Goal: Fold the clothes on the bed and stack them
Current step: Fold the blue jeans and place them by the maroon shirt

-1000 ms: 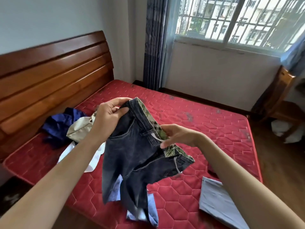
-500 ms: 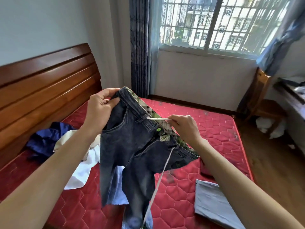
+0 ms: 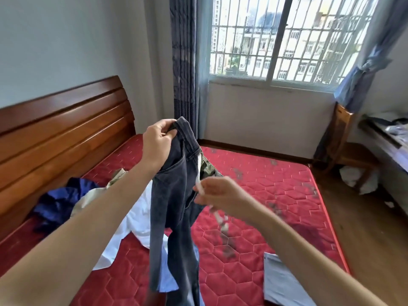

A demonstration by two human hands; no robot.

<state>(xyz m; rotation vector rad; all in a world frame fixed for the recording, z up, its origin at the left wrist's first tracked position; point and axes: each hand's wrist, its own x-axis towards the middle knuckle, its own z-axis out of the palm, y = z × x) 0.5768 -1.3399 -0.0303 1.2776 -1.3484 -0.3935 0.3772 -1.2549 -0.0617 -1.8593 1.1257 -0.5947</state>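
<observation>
Left hand: the left hand (image 3: 157, 144) pinches the waistband corner of the dark grey denim jeans (image 3: 176, 202), thumb and fingers curled round the cloth, holding them up over the bed.
Right hand: the right hand (image 3: 217, 193) is blurred; its fingers look curled round a thin white drawstring (image 3: 199, 171) that trails from the waistband.
Jeans: hanging long and twisted from one corner, legs dangling above the red quilted mattress (image 3: 265, 184).
Risk: with the weight on a single pinch the jeans could slip or swing; a hard tug might pull the drawstring out of its channel.
Other clothes: a white garment (image 3: 136, 217) and a crumpled dark blue garment (image 3: 59, 199) lie near the wooden headboard (image 3: 61, 133); a folded pale grey piece (image 3: 282, 281) lies at the near edge, to the right.
Open room: the mattress toward the window looks free for laying the jeans flat — the near edge is close to the folded piece.
</observation>
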